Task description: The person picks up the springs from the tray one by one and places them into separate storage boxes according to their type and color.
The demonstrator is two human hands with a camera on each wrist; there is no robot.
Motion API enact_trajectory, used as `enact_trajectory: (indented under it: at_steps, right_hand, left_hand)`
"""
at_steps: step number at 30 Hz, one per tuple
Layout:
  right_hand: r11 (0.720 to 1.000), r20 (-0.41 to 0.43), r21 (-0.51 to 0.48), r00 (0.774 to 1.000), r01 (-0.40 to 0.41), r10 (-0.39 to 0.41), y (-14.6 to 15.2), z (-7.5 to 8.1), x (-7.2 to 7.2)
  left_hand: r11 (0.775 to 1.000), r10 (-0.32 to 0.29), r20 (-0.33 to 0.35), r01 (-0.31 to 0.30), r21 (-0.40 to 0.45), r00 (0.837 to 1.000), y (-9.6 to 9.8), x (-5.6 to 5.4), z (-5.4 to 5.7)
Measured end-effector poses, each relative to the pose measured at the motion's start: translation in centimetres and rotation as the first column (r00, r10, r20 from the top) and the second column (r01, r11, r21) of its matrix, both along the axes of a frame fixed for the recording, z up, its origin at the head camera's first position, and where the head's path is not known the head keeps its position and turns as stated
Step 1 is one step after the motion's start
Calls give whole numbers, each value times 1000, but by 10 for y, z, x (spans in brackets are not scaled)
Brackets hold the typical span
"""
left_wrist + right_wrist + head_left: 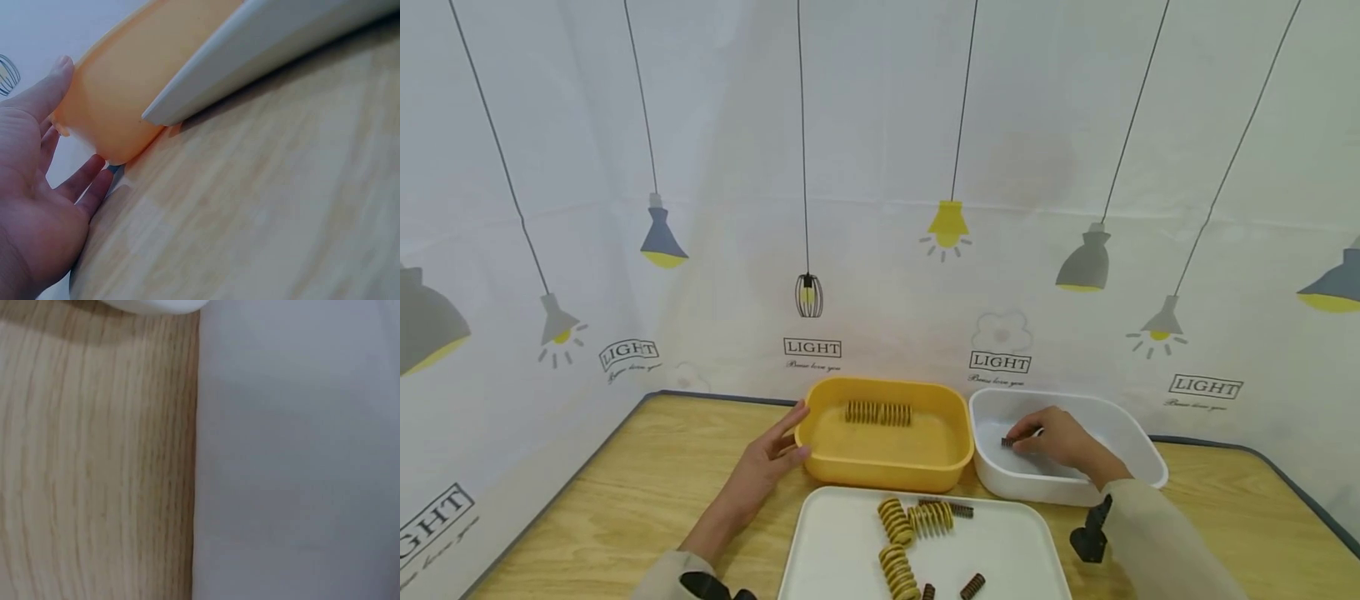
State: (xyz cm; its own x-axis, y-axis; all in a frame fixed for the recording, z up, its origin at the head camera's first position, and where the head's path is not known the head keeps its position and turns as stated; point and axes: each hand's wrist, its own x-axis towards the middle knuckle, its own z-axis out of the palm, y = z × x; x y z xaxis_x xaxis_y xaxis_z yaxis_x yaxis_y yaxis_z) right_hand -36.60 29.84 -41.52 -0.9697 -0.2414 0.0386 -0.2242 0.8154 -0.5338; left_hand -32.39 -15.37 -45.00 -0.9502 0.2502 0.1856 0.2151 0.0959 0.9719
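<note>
My right hand [1054, 437] is inside the white bin [1131, 429], pinching a small dark spring [1007, 442] low over its floor, near the left wall. My left hand [765, 462] rests against the left end of the yellow bin [880, 475], its fingers fairly straight along the rim; the left wrist view shows the thumb and fingers at that bin's outer side [119, 94]. Two yellow springs [878, 413] lie end to end inside the yellow bin. The right wrist view catches only the table, the wall sheet and a bit of white rim, with the hand out of sight.
A white tray [842, 550] lies in front of the bins, holding several larger yellow springs [895, 521] and several small dark springs [972, 586]. The wooden table [647, 467] meets a white sheet printed with lamps [880, 167] behind the bins.
</note>
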Motion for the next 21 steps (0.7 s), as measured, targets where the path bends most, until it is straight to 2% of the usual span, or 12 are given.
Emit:
enact_trajectory:
  at_steps: [3, 10, 21]
  right_hand:
    - [1000, -7, 6, 1000, -12, 12, 0, -4, -3]
    - [1000, 19, 5, 999, 26, -26, 0, -7, -7]
    - [997, 44, 9, 996, 78, -78, -2, -4, -4]
  left_hand:
    - [1000, 1, 2, -1, -6, 1000, 0, 0, -1]
    - [999, 0, -27, -1, -38, 1000, -1, 0, 0]
    - [1000, -1, 0, 1, -3, 1000, 0, 2, 2]
